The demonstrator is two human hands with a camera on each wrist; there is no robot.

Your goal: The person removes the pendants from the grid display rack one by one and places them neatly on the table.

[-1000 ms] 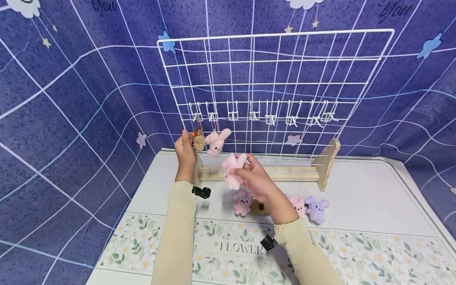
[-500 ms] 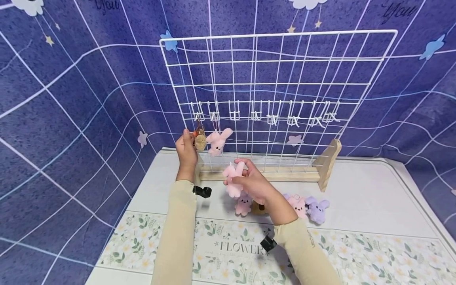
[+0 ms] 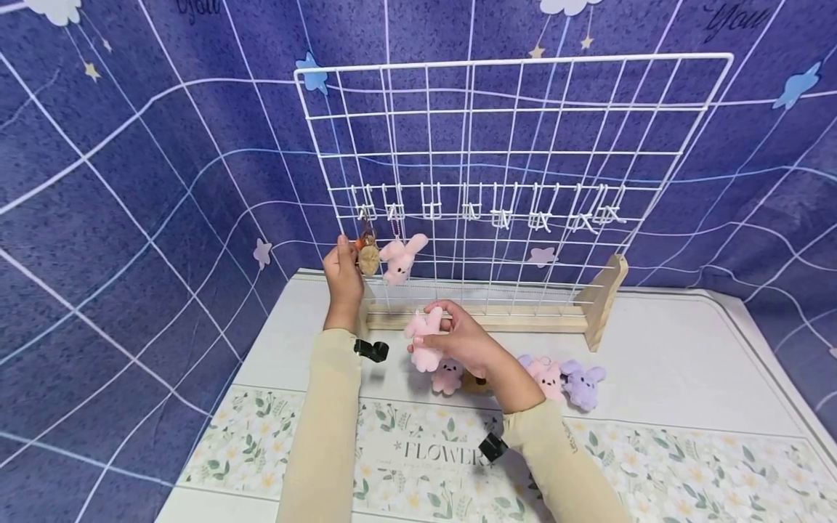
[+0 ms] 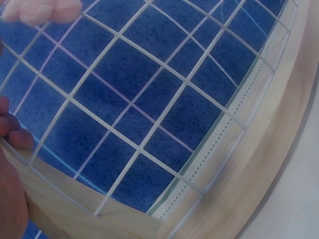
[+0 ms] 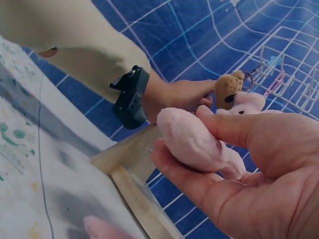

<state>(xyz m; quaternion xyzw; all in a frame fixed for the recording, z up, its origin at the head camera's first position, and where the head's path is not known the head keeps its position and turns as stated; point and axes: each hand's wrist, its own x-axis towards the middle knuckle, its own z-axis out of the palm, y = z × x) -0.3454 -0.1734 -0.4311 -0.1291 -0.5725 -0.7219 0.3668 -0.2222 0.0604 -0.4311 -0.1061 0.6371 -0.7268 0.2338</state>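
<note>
My right hand (image 3: 467, 341) grips a pink plush bunny keychain (image 3: 426, 356) between thumb and fingers, low in front of the white wire grid rack (image 3: 516, 154). In the right wrist view this bunny (image 5: 192, 142) lies across the fingers, its face out of sight. My left hand (image 3: 343, 280) holds the rack's left edge, beside a brown plush keychain (image 3: 369, 260) hanging from the leftmost hook. Beside that hangs another pink plush bunny (image 3: 399, 266). In the left wrist view only some fingers (image 4: 19, 137) show, at the grid's edge.
Several white hooks (image 3: 501, 218) line the rack to the right. On the table lie a pink bunny (image 3: 447, 378), a partly hidden brown plush (image 3: 475, 383), another pink plush (image 3: 549, 378) and a purple bunny (image 3: 582, 385). A wooden foot (image 3: 607, 301) supports the rack.
My right hand has lowered the held pink bunny and drawn it slightly toward me. The left hand keeps its place at the rack's edge. The camera view has shifted a little.
</note>
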